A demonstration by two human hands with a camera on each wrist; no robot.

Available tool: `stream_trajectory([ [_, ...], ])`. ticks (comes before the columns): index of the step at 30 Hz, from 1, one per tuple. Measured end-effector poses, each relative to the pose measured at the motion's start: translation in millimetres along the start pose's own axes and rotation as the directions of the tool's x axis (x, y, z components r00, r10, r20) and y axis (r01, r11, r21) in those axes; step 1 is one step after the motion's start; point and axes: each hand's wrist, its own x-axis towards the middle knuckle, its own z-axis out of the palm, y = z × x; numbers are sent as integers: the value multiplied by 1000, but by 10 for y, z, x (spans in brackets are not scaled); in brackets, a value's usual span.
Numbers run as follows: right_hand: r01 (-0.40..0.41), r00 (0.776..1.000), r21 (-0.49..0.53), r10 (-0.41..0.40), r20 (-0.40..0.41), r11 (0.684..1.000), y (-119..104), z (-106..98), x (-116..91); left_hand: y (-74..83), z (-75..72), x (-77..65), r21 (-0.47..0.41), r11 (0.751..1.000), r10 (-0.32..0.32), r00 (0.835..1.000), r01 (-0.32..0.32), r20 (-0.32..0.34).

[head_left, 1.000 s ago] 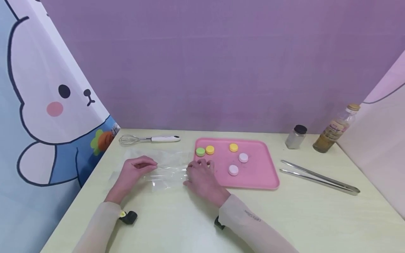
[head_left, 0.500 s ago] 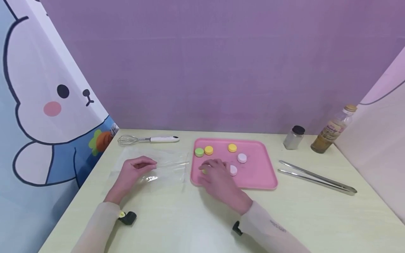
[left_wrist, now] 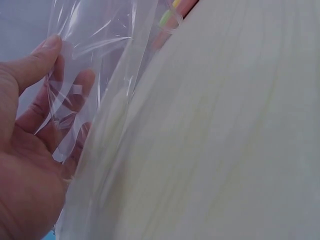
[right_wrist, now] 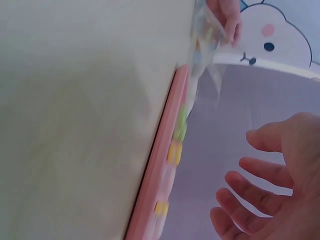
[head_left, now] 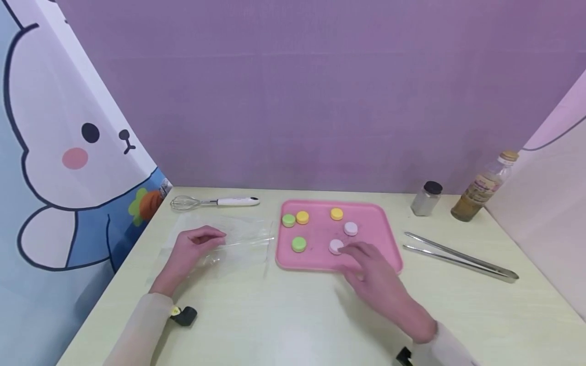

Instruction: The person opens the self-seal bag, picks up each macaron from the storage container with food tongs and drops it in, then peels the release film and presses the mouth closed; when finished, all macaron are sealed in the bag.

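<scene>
Our right hand (head_left: 379,280), loosely spread and empty, now leaves the clear, flat plastic bag (head_left: 244,249) for the pink rectangular tray (head_left: 318,230); only our left hand (head_left: 193,250) pinches the bag, beside the tray.

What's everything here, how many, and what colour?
tray: 1, pink, on table
green discs: 2, green, tray's left side
yellow discs: 2, yellow, tray's far half
pale discs: 2, pinkish white, tray's middle
bag: at least 1, clear plastic, left of tray
whisk: 1, silver-white, behind bag
jar: 1, clear with black lid, back right
bottle: 1, brownish, beside jar
tongs: 1, silver, right of tray
table: 1, cream, underneath
backdrop: 1, purple, behind table
cartoon cloth: 1, blue-white, left
side cloth: 1, pale pink, right
cameras: 2, black, wrists
sleeves: 2, pale, both arms
left hand: 1, pinching bag
right hand: 1, tray's near edge
</scene>
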Motion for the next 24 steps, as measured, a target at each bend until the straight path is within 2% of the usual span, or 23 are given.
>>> stream_trajectory([
  [7,-34,998,-42,32,-50,999,282,-263,-365,16,17,6,22,999,-29,1000,29,4],
  [15,-70,996,-42,67,-59,997,621,-523,-754,46,37,-13,6,999,-50,999,50,14],
  [20,-128,990,-64,124,-69,990,843,-664,-1006,-2,28,-3,24,998,-50,999,50,9],
  [24,-176,981,-52,171,-90,983,1014,-767,-1126,3,14,1,52,998,-37,999,37,1],
])
